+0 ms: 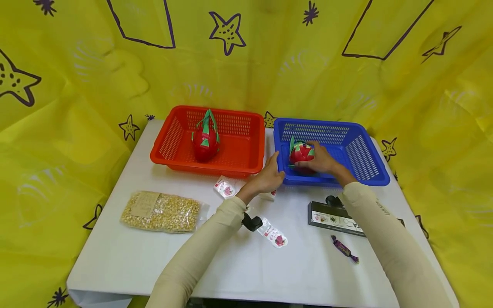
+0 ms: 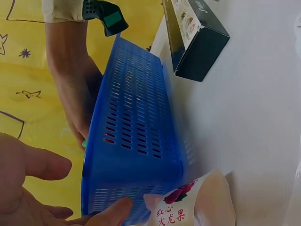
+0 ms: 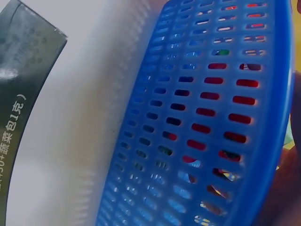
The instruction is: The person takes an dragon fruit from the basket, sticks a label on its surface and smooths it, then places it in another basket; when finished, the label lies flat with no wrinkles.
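Note:
In the head view, my right hand reaches into the blue basket and grips a red dragon fruit with green leaf tips near the left end. Through the basket's slots, the right wrist view shows red patches of fruit. My left hand is at the basket's left end, thumb and fingers spread by the rim. The left wrist view has these fingers in front of the slotted wall, close to a printed dragon fruit bag. Another dragon fruit lies in the red basket.
A bag of yellow kernels lies at the left of the white table. Dragon fruit labels are near the middle. A dark box sits under the right forearm, with a purple wrapped candy in front.

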`<state>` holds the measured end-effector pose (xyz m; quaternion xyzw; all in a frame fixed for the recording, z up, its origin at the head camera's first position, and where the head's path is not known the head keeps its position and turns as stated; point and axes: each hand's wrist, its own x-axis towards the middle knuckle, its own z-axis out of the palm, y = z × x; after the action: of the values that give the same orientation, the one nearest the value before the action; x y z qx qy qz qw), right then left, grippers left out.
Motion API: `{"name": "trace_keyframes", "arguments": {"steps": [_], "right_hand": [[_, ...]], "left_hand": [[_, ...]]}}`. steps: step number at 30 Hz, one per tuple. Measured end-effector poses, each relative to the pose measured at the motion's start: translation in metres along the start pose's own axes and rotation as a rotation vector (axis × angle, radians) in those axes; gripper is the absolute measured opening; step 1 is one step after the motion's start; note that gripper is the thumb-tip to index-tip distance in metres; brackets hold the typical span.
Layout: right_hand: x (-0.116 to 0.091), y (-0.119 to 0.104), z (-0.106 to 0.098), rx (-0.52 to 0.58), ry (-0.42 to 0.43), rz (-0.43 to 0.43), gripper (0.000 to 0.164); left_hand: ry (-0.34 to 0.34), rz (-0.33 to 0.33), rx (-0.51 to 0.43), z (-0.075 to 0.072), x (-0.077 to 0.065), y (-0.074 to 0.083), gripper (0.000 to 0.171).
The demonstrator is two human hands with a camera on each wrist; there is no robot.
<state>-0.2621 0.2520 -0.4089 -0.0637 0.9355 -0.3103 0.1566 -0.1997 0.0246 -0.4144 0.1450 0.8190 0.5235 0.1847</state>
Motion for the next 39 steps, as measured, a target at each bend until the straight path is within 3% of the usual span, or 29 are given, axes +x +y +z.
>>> {"name": "trace_keyframes", "arguments": {"steps": [7,12,17,21,26,29,34,39], "right_hand": [[0.000,0.009,0.000,0.041,-0.021,0.017,0.099],[-0.002,0.007,-0.004,0.049,0.019,0.013,0.099],[-0.012,-0.004,-0.005,0.003,0.164,-0.040,0.093],[-0.027,-0.019,0.002,-0.012,0.325,-0.092,0.084],[-0.047,-0.038,0.026,0.044,0.521,-0.230,0.057],[-0.063,-0.048,0.047,0.075,0.584,-0.324,0.041],[-0.083,-0.056,0.080,0.082,0.589,-0.467,0.023],[-0.092,-0.060,0.108,0.114,0.559,-0.489,0.020]], "left_hand": [[-0.016,0.008,0.015,0.000,-0.002,-0.001,0.080],[0.046,0.027,0.104,-0.004,-0.011,0.010,0.077],[0.122,0.113,0.141,-0.014,-0.030,0.024,0.065],[0.157,0.184,0.149,-0.023,-0.050,0.024,0.052],[0.153,0.190,0.156,-0.031,-0.074,0.010,0.042],[0.154,0.185,0.116,-0.037,-0.087,-0.004,0.039],[0.186,0.201,0.063,-0.048,-0.103,-0.031,0.035],[0.246,0.172,0.102,-0.052,-0.116,-0.052,0.033]]}}
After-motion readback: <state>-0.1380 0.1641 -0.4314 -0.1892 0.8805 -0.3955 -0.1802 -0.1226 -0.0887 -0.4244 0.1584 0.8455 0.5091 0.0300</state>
